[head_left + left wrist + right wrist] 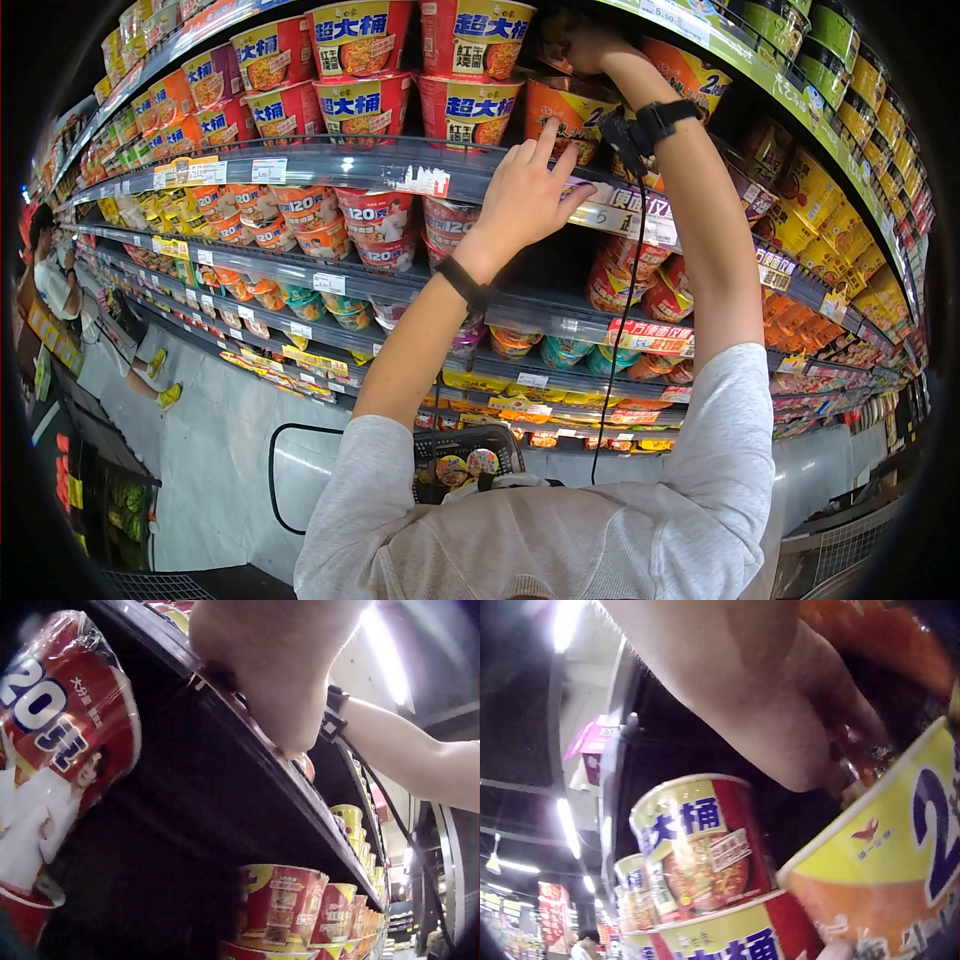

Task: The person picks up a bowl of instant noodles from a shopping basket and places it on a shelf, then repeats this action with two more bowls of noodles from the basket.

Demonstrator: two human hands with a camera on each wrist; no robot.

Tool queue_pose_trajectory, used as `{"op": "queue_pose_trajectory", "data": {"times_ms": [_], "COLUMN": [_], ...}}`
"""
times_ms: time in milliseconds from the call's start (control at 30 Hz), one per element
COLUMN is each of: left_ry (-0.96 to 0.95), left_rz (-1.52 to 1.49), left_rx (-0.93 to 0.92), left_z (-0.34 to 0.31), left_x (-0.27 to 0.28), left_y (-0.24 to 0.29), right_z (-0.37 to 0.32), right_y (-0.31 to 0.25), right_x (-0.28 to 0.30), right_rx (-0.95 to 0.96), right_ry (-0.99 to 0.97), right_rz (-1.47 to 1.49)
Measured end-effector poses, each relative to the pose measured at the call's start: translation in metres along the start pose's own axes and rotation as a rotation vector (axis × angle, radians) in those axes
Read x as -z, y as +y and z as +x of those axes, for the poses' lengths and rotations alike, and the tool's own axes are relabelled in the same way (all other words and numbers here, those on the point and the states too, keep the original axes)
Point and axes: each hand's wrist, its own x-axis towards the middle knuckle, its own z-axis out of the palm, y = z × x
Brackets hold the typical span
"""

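My left hand [528, 196] is at the shelf edge, fingers extended toward an orange-and-yellow instant noodle tub [562, 108]. In the right wrist view, a fingertip [837, 949] shows at this tub's lower front. My right hand [592, 48] reaches over the tub into the depth of the upper shelf. Its fingers are mostly hidden there, next to something reddish and shiny [859, 761] behind the tub's rim; I cannot tell whether they grip it. Red-and-yellow noodle tubs [470, 110] stand stacked just to the left, and another orange tub [688, 75] sits to the right.
The shelf lip [400, 165] with price labels runs below my hands. Lower shelves hold red noodle tubs [378, 225]. A black basket [505, 445] with tubs inside is below me. Dark cables hang from both wrist straps. Another person [60, 290] is in the aisle at left.
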Motion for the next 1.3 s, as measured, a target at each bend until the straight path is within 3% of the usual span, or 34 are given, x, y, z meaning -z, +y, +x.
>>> {"op": "queue_pose_trajectory", "data": {"times_ms": [133,167,200,300,367,467,600,733,767,800,867,933,1000,1067,1133,1167,1200,1300], "left_ry": [0.002,0.003,-0.001,0.020,0.038,0.030,0.096,0.116,0.124,0.127,0.190,0.214,0.157,0.220,0.111,0.218,0.282,0.206], "left_rz": [0.039,0.036,0.029,0.008,-0.002,-0.007,0.006,-0.024,-0.024,-0.024,0.035,0.023,-0.029,-0.060,-0.032,-0.015,-0.019,0.003], "left_rx": [-0.013,-0.013,-0.013,-0.043,-0.067,-0.062,-0.116,-0.106,-0.104,-0.096,-0.098,-0.092,-0.085,-0.105,-0.035,-0.105,-0.064,0.156], "left_z": [-0.002,-0.002,-0.003,-0.001,-0.002,-0.004,-0.011,-0.026,-0.030,-0.035,-0.042,-0.051,-0.065,-0.086,-0.109,-0.119,-0.133,-0.184], "left_x": [-0.004,-0.003,-0.003,-0.004,-0.007,-0.008,-0.007,-0.003,-0.002,-0.003,-0.003,0.009,0.012,0.008,0.013,0.009,0.002,0.010], "left_y": [-0.002,-0.001,-0.001,-0.003,-0.005,-0.004,0.005,0.021,0.023,0.024,0.027,0.036,0.044,0.044,0.050,0.046,0.045,0.067], "right_z": [-0.097,-0.111,-0.129,-0.184,-0.213,-0.225,-0.190,-0.187,-0.193,-0.191,-0.200,-0.197,-0.223,-0.223,-0.255,-0.267,-0.280,-0.315], "right_y": [-0.054,-0.050,-0.051,-0.055,-0.056,-0.058,-0.058,-0.055,-0.058,-0.058,-0.058,-0.051,-0.056,-0.041,-0.060,-0.065,-0.068,-0.083], "right_x": [0.103,0.101,0.101,0.106,0.105,0.098,0.049,0.052,0.073,0.061,0.075,0.066,0.086,0.070,0.059,0.052,0.047,0.022], "right_rx": [0.172,0.144,0.140,0.106,0.141,0.117,0.039,0.073,-0.044,0.051,0.111,0.120,0.255,0.383,0.368,0.355,0.330,0.251], "right_ry": [-0.171,-0.173,-0.179,-0.044,0.206,0.234,0.362,0.442,0.240,0.531,0.442,0.516,0.595,0.667,0.717,0.738,0.759,0.792], "right_rz": [-0.043,0.241,0.242,0.494,0.691,0.580,0.355,0.249,0.382,0.405,0.257,0.216,0.253,0.424,0.539,0.602,0.658,0.860]}}
